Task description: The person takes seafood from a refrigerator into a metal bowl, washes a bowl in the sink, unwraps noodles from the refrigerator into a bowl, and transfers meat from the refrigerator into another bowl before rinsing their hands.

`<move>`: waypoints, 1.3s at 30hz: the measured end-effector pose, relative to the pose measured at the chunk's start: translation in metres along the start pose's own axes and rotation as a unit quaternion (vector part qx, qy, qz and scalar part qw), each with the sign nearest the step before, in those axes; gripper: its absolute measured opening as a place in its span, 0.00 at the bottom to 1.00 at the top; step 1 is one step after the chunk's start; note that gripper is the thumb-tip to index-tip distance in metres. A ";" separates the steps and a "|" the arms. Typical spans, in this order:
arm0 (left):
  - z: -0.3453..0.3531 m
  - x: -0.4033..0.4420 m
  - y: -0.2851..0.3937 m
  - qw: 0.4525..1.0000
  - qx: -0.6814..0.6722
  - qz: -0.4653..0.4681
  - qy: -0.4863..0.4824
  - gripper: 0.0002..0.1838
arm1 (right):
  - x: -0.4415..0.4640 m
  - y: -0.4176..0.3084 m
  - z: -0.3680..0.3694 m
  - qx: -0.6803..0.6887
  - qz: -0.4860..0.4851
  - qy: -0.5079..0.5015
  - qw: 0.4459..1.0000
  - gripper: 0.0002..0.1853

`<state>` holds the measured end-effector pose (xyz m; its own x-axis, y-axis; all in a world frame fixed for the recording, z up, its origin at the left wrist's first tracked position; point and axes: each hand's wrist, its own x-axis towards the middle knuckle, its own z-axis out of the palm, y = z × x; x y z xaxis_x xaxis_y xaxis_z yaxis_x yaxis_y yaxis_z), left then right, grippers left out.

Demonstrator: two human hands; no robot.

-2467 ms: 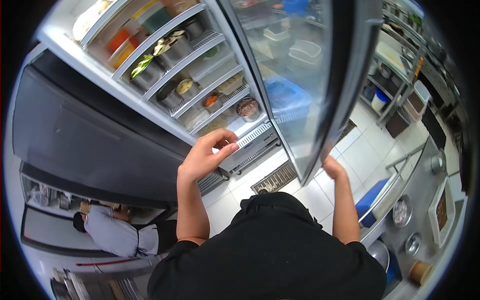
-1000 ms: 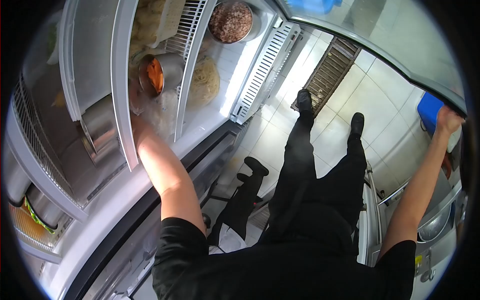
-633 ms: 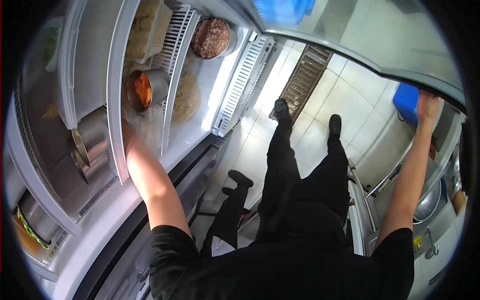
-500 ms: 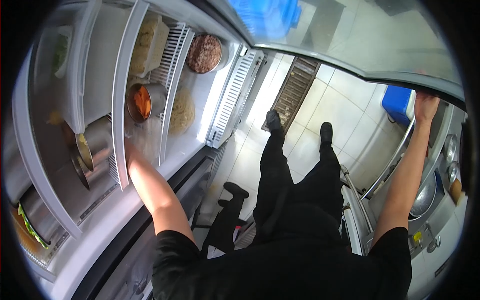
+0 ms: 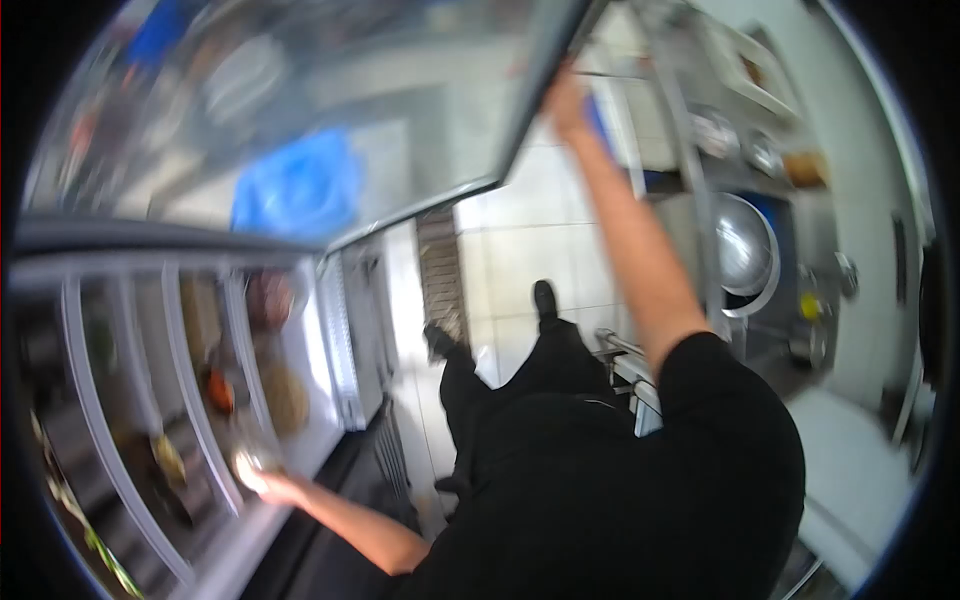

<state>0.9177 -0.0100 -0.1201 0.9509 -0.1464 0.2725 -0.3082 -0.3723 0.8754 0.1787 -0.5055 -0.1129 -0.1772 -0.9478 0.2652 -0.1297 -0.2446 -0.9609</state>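
Two hands show, both blurred: the left hand [image 5: 275, 485] grasps one pale item [image 5: 248, 467], of unclear kind, at the fridge's [image 5: 235, 555] front edge. Beyond it sit one container of orange food [image 5: 220, 391] and one pot of reddish food [image 5: 270, 300]. Two black shoes [image 5: 545, 300] stand by one floor grate [image 5: 439, 265]. Far off, the right hand [image 5: 567, 105] grips one open glass door [image 5: 420, 130], which screens one blue thing [image 5: 300, 185]. To the right, one large metal bowl [image 5: 743, 240] rests by the worktop [image 5: 815, 225]
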 end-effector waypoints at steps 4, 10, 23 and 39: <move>-0.015 -0.145 0.049 0.998 -0.016 -0.035 -0.047 0.30 | -0.024 -0.081 0.028 0.019 0.008 0.045 0.999 0.35; -0.024 -0.308 0.068 0.940 -0.085 -0.057 -0.324 0.16 | -0.113 -0.137 -0.027 0.042 0.027 -0.123 0.991 0.30; -0.036 -0.404 0.101 0.882 0.202 -0.150 -0.399 0.21 | -0.234 -0.220 0.003 0.071 -0.346 -0.495 0.794 0.37; -0.094 -0.458 0.012 0.811 0.347 -0.293 -0.368 0.35 | -0.336 -0.309 0.267 0.024 -0.425 -0.765 0.483 0.30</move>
<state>0.4810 0.1386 -0.1966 0.7442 -0.1700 -0.6460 0.0071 -0.9650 0.2621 0.5384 -0.1664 0.0734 0.8537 0.4667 0.2310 0.5078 -0.6479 -0.5677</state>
